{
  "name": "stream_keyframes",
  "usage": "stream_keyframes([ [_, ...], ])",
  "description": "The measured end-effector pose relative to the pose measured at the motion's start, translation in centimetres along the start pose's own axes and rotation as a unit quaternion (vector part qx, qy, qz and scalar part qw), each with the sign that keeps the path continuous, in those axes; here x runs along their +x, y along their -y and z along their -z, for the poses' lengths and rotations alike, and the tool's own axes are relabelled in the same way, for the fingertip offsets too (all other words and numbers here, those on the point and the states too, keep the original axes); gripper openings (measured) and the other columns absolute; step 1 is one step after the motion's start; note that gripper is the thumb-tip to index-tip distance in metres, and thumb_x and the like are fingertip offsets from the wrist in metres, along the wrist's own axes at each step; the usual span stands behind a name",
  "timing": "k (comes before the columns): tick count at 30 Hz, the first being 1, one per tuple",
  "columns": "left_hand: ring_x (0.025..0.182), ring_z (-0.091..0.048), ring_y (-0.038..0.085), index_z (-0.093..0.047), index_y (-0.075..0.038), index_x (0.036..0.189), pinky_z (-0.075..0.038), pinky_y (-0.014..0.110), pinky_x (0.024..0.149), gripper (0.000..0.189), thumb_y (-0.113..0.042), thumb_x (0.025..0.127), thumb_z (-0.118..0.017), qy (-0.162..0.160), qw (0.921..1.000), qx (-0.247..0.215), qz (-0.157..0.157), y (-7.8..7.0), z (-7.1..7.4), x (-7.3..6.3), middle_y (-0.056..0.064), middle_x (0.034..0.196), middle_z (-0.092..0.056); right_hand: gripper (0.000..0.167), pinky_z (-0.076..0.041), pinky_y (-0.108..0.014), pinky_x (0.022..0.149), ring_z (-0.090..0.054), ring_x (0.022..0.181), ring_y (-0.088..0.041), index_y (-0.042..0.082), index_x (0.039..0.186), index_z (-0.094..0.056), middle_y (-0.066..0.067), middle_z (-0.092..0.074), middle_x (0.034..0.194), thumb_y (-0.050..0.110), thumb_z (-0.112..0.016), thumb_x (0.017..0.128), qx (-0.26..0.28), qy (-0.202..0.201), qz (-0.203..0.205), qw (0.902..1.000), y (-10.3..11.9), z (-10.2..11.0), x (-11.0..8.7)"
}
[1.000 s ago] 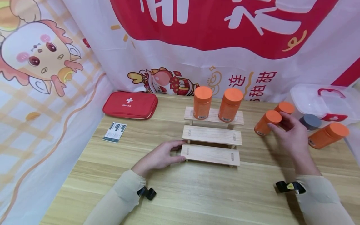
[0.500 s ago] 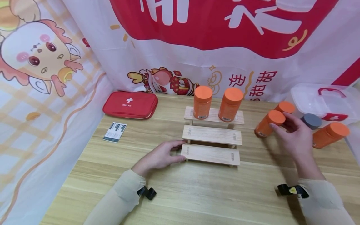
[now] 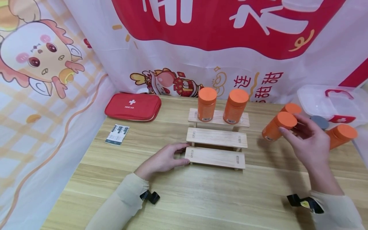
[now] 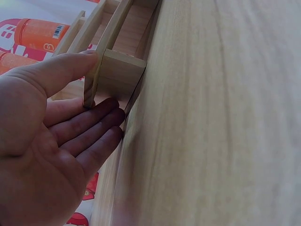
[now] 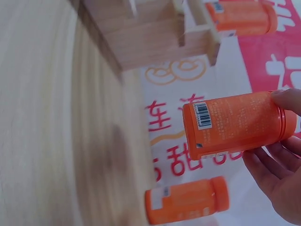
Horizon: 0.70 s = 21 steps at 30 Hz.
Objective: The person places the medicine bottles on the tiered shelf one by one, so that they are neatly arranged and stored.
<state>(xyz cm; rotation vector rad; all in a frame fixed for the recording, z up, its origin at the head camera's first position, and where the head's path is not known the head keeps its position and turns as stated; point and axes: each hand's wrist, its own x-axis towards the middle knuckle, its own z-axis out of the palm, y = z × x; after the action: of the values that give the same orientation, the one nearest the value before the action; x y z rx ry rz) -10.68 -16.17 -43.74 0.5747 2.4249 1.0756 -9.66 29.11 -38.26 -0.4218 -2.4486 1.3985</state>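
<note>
Level lift, light brace

At lower centre of the frame, near edge of the scene, the left hand [image 3: 164, 158] has thumb and index finger lightly pinching opposite edges of the wooden rack's [image 3: 214, 157] lowest shelf; its other fingers reach out loosely. That hold serves best as a brace, I judge, without pushing.

Right of centre, the right hand [image 3: 311, 142] grips the held bottle [image 3: 273, 128] near its orange cap, thumb opposite fingers, parted only by the bottle's width. The base appears off the tabletop [image 3: 215, 198], slightly tilted. Better to level it and lift clear of the rear bottle [image 3: 291, 108], just behind, before any sideways move.

Farther back, at upper centre, two orange bottles [image 3: 207, 104] stand on the top shelf.
</note>
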Motion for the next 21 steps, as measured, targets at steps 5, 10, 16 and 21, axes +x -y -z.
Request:
stream_keyframes([
  [5, 0.153, -0.050, 0.034, -0.053, -0.008, 0.159, -0.041, 0.054, 0.128, 0.069, -0.030, 0.100, -0.079, 0.000, 1.0000, -0.006, 0.005, 0.1, 0.0, 0.0, 0.015, 0.162, -0.056, 0.065, -0.051, 0.000, 0.089, -0.064, 0.110, 0.003, 0.022, 0.151, -0.064, 0.011, -0.070, 0.135, 0.017, -0.088, 0.091, 0.015, -0.020, 0.040, 0.9989, 1.3, 0.0, -1.1],
  [10, 0.153, -0.050, 0.033, -0.053, -0.008, 0.159, -0.041, 0.054, 0.128, 0.068, -0.030, 0.100, -0.080, 0.001, 0.9999, -0.011, 0.005, 0.0, 0.0, 0.1, 0.015, 0.162, -0.056, 0.062, -0.052, -0.001, 0.090, -0.066, 0.110, 0.001, 0.021, 0.147, -0.068, 0.008, -0.072, 0.136, 0.009, -0.088, 0.090, 0.027, -0.036, 0.087, 0.9952, 2.5, 0.0, -2.1],
  [16, 0.153, -0.050, 0.032, -0.053, -0.010, 0.159, -0.041, 0.054, 0.128, 0.068, -0.029, 0.100, -0.080, -0.001, 0.9999, -0.008, 0.013, 0.0, -0.1, 0.1, 0.014, 0.163, -0.056, 0.063, -0.054, -0.004, 0.091, -0.071, 0.110, -0.002, 0.014, 0.144, -0.070, 0.011, -0.074, 0.131, -0.003, -0.087, 0.087, 0.054, -0.035, 0.154, 0.9859, 4.0, 0.0, -3.4],
  [21, 0.152, -0.051, 0.032, -0.054, -0.009, 0.159, -0.042, 0.053, 0.128, 0.068, -0.030, 0.100, -0.080, -0.002, 0.9999, -0.009, 0.012, 0.1, -0.1, 0.1, 0.014, 0.162, -0.056, 0.066, -0.054, -0.006, 0.095, -0.071, 0.115, -0.005, 0.012, 0.145, -0.069, 0.006, -0.073, 0.136, -0.009, -0.086, 0.085, 0.065, -0.014, 0.179, 0.9817, 5.2, -0.2, -4.4],
])
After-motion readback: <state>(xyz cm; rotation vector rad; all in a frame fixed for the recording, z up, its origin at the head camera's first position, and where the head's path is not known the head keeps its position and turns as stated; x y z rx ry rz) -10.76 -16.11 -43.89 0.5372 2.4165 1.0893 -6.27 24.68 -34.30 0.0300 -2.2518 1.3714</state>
